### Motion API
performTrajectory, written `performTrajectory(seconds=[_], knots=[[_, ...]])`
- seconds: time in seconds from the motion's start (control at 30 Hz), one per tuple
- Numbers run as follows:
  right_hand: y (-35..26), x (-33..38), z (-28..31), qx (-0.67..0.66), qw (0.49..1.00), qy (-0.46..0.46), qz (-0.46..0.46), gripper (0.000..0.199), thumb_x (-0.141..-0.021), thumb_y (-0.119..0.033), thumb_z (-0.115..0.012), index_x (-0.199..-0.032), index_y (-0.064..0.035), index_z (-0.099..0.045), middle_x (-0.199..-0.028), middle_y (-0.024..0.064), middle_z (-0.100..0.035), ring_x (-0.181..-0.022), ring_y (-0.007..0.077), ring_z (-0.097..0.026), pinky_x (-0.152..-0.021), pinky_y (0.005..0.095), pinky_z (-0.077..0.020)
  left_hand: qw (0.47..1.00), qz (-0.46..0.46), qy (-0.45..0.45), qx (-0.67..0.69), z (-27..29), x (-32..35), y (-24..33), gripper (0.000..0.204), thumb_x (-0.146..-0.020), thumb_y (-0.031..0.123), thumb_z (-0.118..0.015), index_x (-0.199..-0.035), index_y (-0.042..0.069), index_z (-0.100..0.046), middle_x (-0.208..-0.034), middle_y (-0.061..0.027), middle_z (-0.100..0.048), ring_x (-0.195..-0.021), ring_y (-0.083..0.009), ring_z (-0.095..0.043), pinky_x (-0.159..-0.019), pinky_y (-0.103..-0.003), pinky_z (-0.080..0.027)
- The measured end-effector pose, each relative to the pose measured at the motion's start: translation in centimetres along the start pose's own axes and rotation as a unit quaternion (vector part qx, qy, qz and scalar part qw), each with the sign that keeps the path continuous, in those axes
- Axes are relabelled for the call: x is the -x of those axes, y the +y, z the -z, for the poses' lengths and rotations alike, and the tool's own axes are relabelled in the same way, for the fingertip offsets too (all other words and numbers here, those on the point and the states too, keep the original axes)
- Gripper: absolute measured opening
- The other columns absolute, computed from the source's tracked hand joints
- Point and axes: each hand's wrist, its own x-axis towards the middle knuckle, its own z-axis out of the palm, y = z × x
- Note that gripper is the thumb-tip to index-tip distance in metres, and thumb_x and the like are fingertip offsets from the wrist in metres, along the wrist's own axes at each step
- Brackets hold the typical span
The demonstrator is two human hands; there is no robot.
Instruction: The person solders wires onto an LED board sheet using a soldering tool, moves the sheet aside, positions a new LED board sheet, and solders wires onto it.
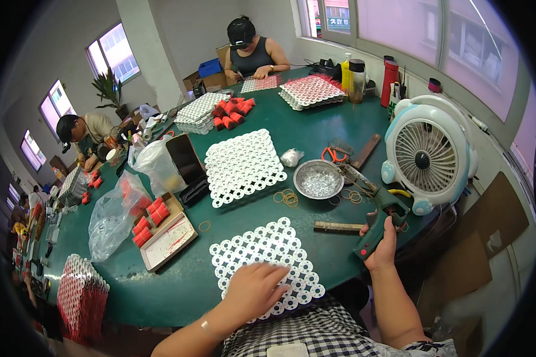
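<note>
In front of me, a white sheet of joined rings (253, 247) lies on the green table. My left hand (256, 290) rests over its lower part, fingers stretched and slightly apart, with nothing visible in them. My right hand (384, 244) is closed around the grip of a green pistol-shaped tool (370, 237), held at the table's right edge with its metal head toward the bowl. That metal bowl (318, 180) holds many small silvery pieces. A second white ring sheet (244, 166) lies farther off.
A white and blue fan (426, 157) stands at right. Near the bowl are rubber bands (287, 198), a flat bar (337, 226) and orange-handled pliers or scissors (335, 154). At left sit a cardboard tray (168, 241) with red pieces and a plastic bag (110, 223). Co-workers (256, 56) sit beyond.
</note>
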Motion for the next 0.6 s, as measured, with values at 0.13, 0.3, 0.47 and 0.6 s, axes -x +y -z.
performTrajectory(seconds=[0.13, 0.3, 0.47, 0.6], knots=[[0.7, 0.5, -0.7, -0.004, 0.999, 0.051, -0.014, 0.035, -0.094, -0.038, -0.048, -0.111, -0.0073, -0.051, -0.096, 0.0049, -0.059, -0.068, 0.0162, -0.057, -0.063, 0.0306, -0.0471, 0.996, -0.019, 0.086, 0.019, -5.4, -8.5, -1.5, 0.051, -0.073, 0.018, -0.072, -0.120, 0.007, -0.055, -0.114, -0.0111, -0.058, -0.101, -0.0295, -0.055, -0.085, -0.040, -0.045], [0.5, 0.7, 0.6, 0.020, 0.998, 0.059, 0.009, 0.037, -0.095, -0.040, -0.048, -0.116, -0.0096, -0.051, -0.096, 0.0024, -0.058, -0.068, 0.0127, -0.055, -0.062, 0.0277, -0.0450, 0.998, -0.034, 0.010, -0.049, -9.6, -12.0, -3.0, 0.034, -0.074, 0.027, -0.068, -0.103, 0.012, -0.060, -0.091, -0.0038, -0.055, -0.095, -0.0208, -0.051, -0.087, -0.039, -0.035], [0.6, 1.3, -0.5, 0.027, 0.998, 0.048, -0.025, 0.039, -0.095, -0.043, -0.045, -0.117, -0.0104, -0.050, -0.095, 0.0011, -0.056, -0.066, 0.0107, -0.052, -0.058, 0.0250, -0.0434, 0.998, -0.041, 0.010, -0.050, -6.5, -7.7, -2.2, 0.024, -0.077, 0.030, -0.065, -0.094, 0.013, -0.059, -0.090, -0.0021, -0.052, -0.098, -0.0189, -0.048, -0.090, -0.041, -0.032], [0.0, 2.0, -2.7, 0.053, 0.994, 0.073, -0.066, 0.041, -0.095, -0.046, -0.044, -0.116, -0.0114, -0.049, -0.094, 0.0003, -0.055, -0.065, 0.0108, -0.052, -0.052, 0.0238, -0.0429, 0.999, -0.039, -0.005, 0.003, -5.0, -4.8, -2.6, 0.026, -0.076, 0.029, -0.068, -0.095, 0.012, -0.063, -0.085, -0.0026, -0.053, -0.094, -0.0202, -0.051, -0.087, -0.040, -0.036]])
